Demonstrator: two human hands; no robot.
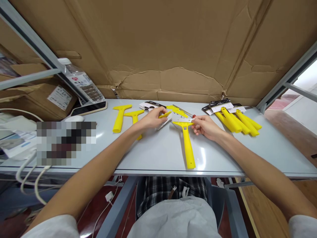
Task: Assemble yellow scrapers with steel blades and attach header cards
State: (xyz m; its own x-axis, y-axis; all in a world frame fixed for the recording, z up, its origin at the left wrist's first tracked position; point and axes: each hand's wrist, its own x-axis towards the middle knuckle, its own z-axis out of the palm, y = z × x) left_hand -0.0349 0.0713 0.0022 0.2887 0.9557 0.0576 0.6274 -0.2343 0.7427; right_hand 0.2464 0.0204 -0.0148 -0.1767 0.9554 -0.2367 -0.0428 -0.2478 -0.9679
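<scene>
A yellow scraper handle (188,148) lies in front of me, its wide head pointing away. Along that head runs a flat metal blade (183,120), its right end pinched by my right hand (203,127). My left hand (157,117) is closed on a small yellow plate (165,114), with a shiny strip just under it. Whether that strip is also gripped I cannot tell. Behind the blade lie loose yellow plates (176,109) and a thin screwdriver (182,111), whose red end shows beside my right fingers.
Two more yellow handles (119,119) lie at left, one partly behind my left forearm. Several carded scrapers (239,122) are piled at right; black-and-white cards (150,105) lie at the back. A phone (89,108), water bottle (83,82) and cables stand left. Cardboard (160,43) walls the rear.
</scene>
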